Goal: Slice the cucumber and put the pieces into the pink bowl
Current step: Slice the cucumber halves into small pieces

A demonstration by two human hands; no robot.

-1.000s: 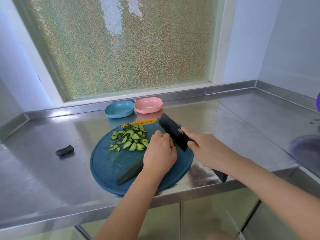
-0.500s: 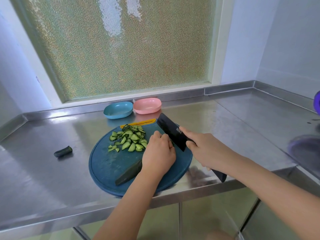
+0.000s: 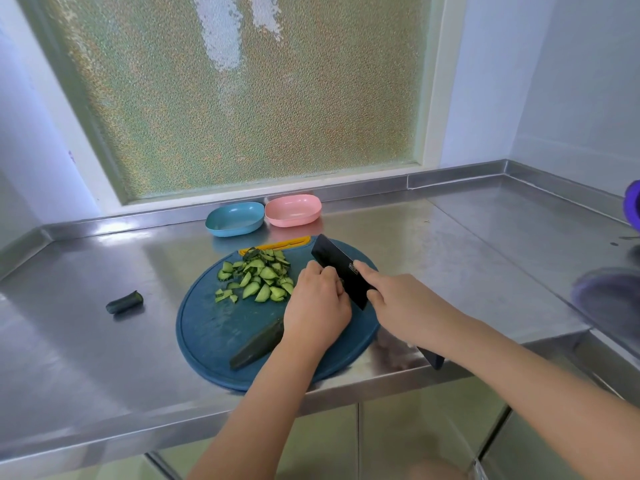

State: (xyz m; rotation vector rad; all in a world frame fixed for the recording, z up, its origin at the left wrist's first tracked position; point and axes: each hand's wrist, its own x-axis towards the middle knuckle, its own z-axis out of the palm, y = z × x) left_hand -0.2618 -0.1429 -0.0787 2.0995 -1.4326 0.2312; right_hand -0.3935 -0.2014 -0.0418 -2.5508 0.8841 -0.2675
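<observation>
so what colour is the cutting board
The cutting board is dark blue, clearest in the head view.

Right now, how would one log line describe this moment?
step: slicing | left hand: holds cucumber on cutting board | right hand: grips knife | slices: on board | pink bowl: empty

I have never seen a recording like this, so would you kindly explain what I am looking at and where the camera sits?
There is no machine here: a person works with bare hands, and one wide camera worn on the head looks forward and down. The left hand holds down a dark cucumber on a round blue cutting board. The right hand grips a black knife, its blade beside the left knuckles. A pile of cut pieces lies at the board's far side. Behind it, on the steel counter, stand a blue bowl and the pink bowl, which holds no pieces yet. A cucumber end lies apart on the left.
</observation>
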